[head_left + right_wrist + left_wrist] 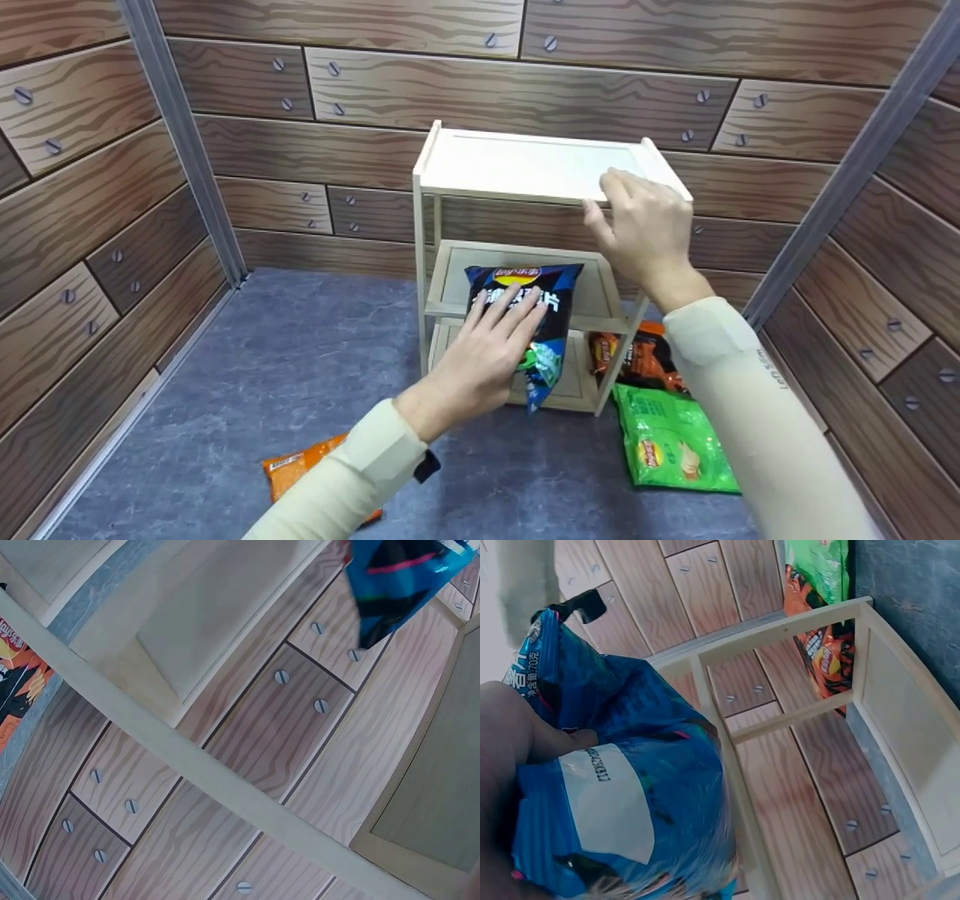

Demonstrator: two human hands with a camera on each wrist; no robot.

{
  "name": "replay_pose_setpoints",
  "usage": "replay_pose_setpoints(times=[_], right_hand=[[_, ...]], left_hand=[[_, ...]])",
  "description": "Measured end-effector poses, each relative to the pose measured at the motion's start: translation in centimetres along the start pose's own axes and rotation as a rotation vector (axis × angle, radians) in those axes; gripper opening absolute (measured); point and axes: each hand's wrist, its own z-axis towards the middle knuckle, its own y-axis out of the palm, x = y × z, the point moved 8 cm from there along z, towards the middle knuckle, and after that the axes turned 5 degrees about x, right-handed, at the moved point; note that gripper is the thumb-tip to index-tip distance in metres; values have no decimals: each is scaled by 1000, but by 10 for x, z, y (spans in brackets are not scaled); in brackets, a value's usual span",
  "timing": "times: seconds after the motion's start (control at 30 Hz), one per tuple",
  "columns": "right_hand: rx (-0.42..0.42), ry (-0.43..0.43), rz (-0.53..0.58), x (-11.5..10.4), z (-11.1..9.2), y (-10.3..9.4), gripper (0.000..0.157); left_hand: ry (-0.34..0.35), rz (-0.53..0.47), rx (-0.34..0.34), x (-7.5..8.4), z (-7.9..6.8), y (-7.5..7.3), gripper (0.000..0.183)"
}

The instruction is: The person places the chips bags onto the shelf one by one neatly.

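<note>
In the head view my left hand (491, 356) holds a blue-and-black chip bag (551, 330) in front of the middle tier of a small pale wooden shelf rack (517, 161). Its fingers lie spread across the printed front. The left wrist view shows the thumb against the back of the chip bag (682, 795), near a white label. My right hand (649, 225) grips the rack's top board at the front right corner, fingers curled and thumb pointing left. In the right wrist view a corner of the chip bag (405, 585) shows at the top.
A green chip bag (675, 442) lies on the grey floor (315, 360) right of the rack. Behind it is an orange-and-black chip bag (649, 360). Another orange bag (289, 469) lies at front left, partly under my left sleeve. Wood-patterned walls (525, 90) enclose the space.
</note>
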Motion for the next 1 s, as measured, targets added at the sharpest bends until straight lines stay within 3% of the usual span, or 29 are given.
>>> replay_pose_setpoints(times=[0.33,0.73,0.87,1.0], right_hand=[[-1,4,-1,-1,0,-1,51],[-3,8,12,1,-1,-1,52],[2,6,16,1,-1,-1,52],[22,2,11,1,0,-1,53]], left_hand=[[-94,38,-74,-11,41,25,85],[-160,43,-98,-16,83,47,87],[-155,69,-75,-15,97,52,89],[-158,48,-9,-12,107,56,84]])
